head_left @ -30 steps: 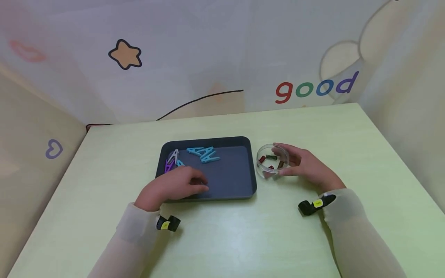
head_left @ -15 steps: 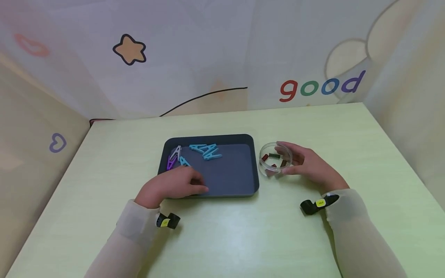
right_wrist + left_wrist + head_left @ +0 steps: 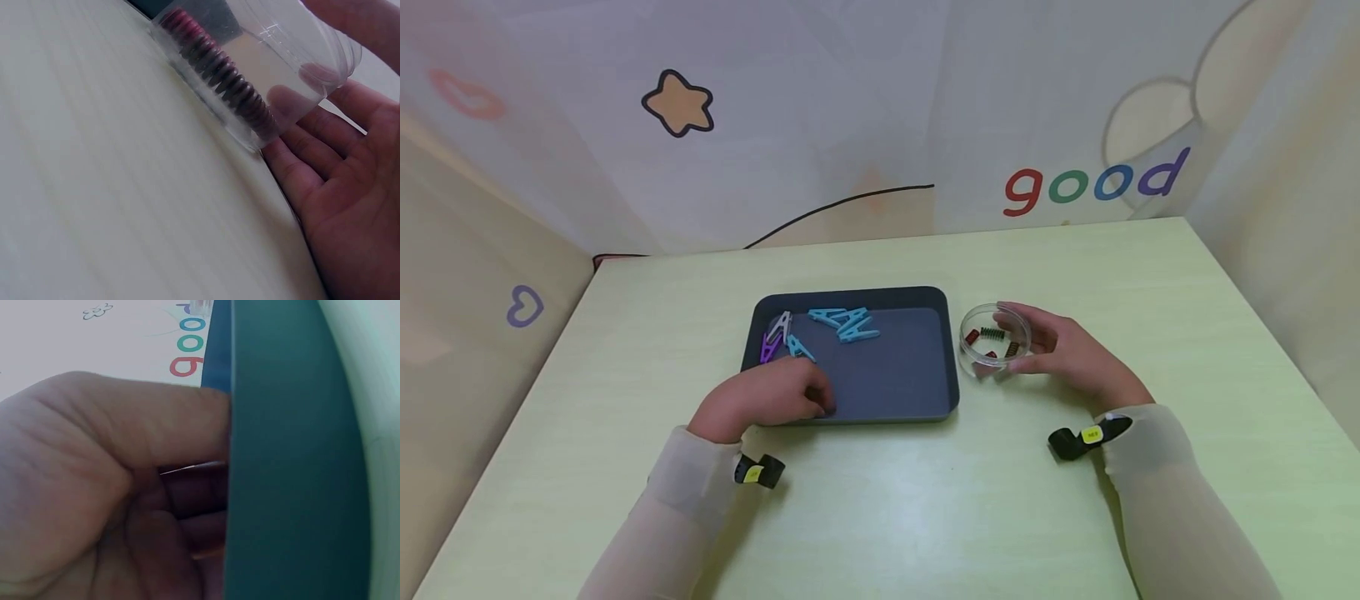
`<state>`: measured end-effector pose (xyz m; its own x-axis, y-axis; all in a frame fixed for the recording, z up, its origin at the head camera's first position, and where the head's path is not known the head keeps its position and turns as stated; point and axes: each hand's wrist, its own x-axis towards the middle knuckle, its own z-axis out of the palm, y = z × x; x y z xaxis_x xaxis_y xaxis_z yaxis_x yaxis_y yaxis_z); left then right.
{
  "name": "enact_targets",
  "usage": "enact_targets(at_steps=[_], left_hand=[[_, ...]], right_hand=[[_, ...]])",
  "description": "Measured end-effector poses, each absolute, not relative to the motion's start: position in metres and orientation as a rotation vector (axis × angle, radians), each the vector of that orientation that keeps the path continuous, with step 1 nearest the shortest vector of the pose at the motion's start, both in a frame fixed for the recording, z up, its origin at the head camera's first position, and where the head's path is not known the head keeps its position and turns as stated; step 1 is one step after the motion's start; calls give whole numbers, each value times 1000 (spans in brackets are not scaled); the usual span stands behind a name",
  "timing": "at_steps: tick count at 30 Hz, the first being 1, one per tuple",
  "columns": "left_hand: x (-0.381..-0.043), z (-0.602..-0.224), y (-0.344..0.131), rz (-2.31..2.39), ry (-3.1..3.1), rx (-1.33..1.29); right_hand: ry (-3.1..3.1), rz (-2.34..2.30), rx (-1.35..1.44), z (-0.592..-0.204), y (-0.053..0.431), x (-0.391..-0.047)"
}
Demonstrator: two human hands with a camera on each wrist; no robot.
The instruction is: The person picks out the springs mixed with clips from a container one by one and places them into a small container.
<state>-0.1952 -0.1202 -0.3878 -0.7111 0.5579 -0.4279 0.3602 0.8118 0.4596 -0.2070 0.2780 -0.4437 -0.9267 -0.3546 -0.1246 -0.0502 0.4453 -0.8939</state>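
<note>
My left hand (image 3: 766,392) reaches over the near left of a dark grey tray (image 3: 898,367), its fingers bent down toward the tray floor. In the left wrist view the tray's side wall (image 3: 297,456) hides the fingertips, so I cannot tell whether they hold anything. Just beyond this hand lie a light blue clothespin (image 3: 799,347), a purple clothespin (image 3: 768,349) and a white clothespin (image 3: 781,325). Several more light blue clothespins (image 3: 854,325) overlap near the back. My right hand (image 3: 1063,348) grips a clear round dish (image 3: 281,37) from its right side. Red and dark coil springs (image 3: 219,72) lie inside.
The dish stands on the pale table (image 3: 910,508), close beside the tray's right edge. A printed cloth wall (image 3: 820,108) rises behind the table, with more cloth at both sides. Each wrist wears a small black camera.
My left hand has drawn slightly left, its thumb and fingers closer together over the tray. The right hand keeps its grip on the dish. The head view has shifted slightly.
</note>
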Motion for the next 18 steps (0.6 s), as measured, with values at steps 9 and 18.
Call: enact_targets(at_steps=[9,18], left_hand=[[-197,-391,-119,471,2423,657],[-199,-392,-119,459,2433,730]], right_hand=[[2397,-1487,-351,-446,277,-207],[2415,-1473,-349,-445,278,-208]])
